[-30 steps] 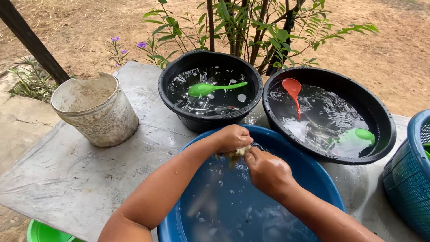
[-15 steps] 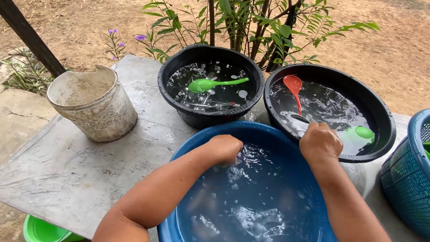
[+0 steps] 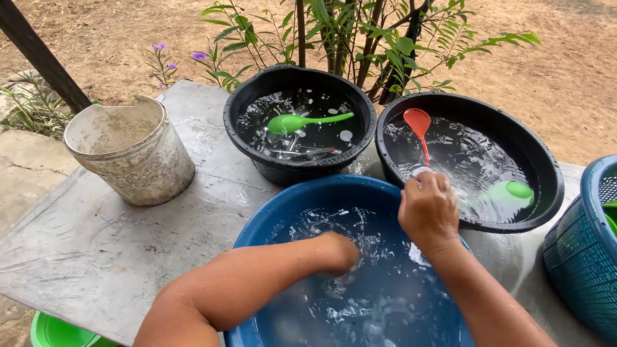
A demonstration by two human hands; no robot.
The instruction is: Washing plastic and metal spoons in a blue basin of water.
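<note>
My left hand [image 3: 339, 252] is plunged into the soapy water of a large blue basin [image 3: 270, 205] right in front of me; the water hides its fingers. My right hand [image 3: 427, 209] hovers at the near rim of the black basin on the right [image 3: 553, 186], fingers curled around something small and pale that I cannot identify. That basin holds water, a red ladle [image 3: 418, 122] and a green ladle [image 3: 517, 189]. Another black basin [image 3: 238, 141] behind the blue one holds water, a green ladle [image 3: 302, 120] and metal cutlery.
The basins sit on a wet grey concrete slab [image 3: 96, 250]. A dirty white bucket [image 3: 128, 154] stands at the left. A blue mesh basket [image 3: 578, 257] is at the right edge, a green tub [image 3: 54, 331] below left. A shrub [image 3: 360, 38] and a wooden post [image 3: 38, 54] stand behind.
My hands were together over the blue basin, wringing a pale cloth. The right hand moved to the right black basin's rim. The left hand sank deeper into the blue basin's water.
</note>
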